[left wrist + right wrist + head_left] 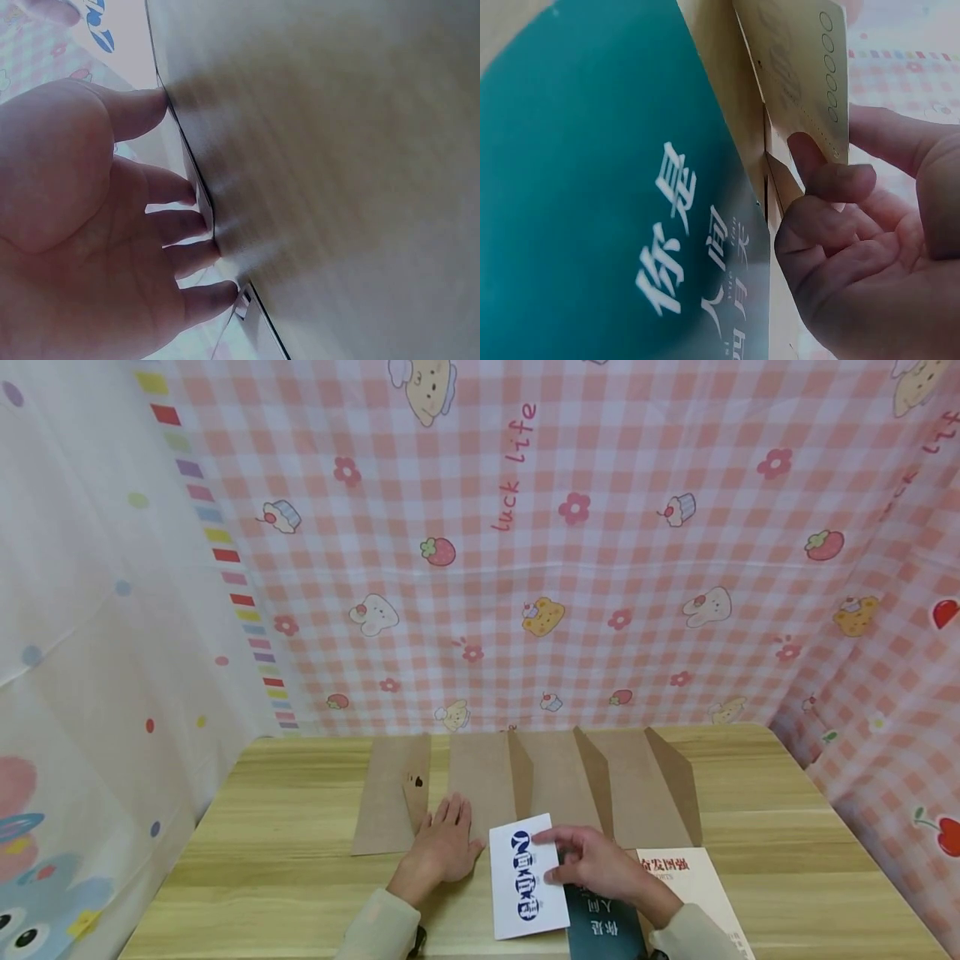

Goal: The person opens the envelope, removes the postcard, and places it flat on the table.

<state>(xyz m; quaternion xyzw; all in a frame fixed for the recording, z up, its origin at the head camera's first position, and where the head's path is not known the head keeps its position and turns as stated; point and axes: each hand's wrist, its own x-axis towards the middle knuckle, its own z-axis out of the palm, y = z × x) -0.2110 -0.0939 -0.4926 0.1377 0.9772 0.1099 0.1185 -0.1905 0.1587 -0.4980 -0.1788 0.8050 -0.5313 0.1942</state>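
The step in hand appears to be presenting the white card with blue lettering [521, 883], pinched in the right hand [596, 862] over the near side of the counter [300, 827] (the teal card [603, 922] lies just to its right), toward the row of kraft envelopes [480, 768]. The left hand [446, 850] rests palm down, fingers extended, near the two leftmost envelopes. The next move likely calls for a steady pinch, the card squared to an envelope's mouth, and the paper braced.
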